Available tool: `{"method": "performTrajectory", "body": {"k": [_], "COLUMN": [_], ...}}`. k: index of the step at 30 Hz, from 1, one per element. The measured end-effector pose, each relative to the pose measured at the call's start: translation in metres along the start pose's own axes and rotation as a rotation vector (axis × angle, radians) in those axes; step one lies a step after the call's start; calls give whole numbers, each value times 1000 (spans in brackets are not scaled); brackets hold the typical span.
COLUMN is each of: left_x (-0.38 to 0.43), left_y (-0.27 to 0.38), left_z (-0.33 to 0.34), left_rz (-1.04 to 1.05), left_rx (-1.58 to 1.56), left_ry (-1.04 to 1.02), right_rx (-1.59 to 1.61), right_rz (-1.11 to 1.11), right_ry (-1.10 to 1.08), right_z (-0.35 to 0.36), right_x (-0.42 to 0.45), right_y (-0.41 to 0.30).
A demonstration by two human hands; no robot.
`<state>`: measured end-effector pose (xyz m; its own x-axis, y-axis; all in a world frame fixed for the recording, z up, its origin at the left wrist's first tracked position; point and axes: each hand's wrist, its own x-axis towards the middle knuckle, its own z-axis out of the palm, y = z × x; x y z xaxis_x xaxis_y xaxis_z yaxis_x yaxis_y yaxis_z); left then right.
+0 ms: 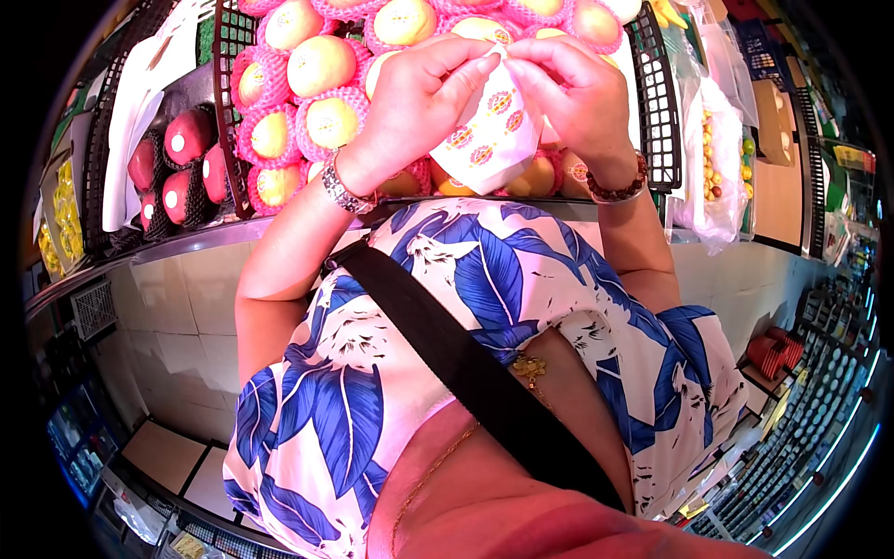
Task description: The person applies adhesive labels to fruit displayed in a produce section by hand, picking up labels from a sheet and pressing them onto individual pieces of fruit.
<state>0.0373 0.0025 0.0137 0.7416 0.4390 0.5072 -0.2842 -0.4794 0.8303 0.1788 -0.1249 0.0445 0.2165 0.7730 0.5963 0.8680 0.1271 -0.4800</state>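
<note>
Both hands meet over a crate of yellow round fruit (321, 66), many of them in pink foam nets (253, 133). Between them hangs a white printed paper wrapper (489, 140), bulging as if around something; its contents are hidden. My left hand (426, 94) pinches the wrapper's top edge between thumb and forefinger. From the other side, my right hand (576, 94) pinches the same top edge, its fingertips almost touching the left ones. The wrapper's lower end is just above the front row of fruit.
Black plastic crate walls (653, 105) flank the fruit. Red fruit in dark foam nets (188, 136) lies to the left. On the right are a clear plastic bag (723, 168) by small yellow fruit and a cardboard box (772, 122). A metal counter edge (202, 237) runs in front.
</note>
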Motion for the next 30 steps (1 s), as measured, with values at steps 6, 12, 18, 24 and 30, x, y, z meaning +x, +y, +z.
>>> {"method": "performTrajectory", "body": {"k": [6,12,18,24,30], "left_x": [2,7,6,3,2], "left_y": [10,12,8,9,7], "left_z": [0,1,-7,-9,-14], "left_rz": [61,43,172,-35,-177], "left_rx": [181,109,183,-87,-458], "left_ry": [-5,21,46,-2,-50], "right_rx": [-46,104,-31,150,313], "right_rz": [-15,-47,-169,68,178], "right_ry": [17,139,129,141,138], "right_z": [-1,4,4,4,1], "right_x": [-1,5,14,7,8], "right_y": [-2,-1,-10,-11,-12]}}
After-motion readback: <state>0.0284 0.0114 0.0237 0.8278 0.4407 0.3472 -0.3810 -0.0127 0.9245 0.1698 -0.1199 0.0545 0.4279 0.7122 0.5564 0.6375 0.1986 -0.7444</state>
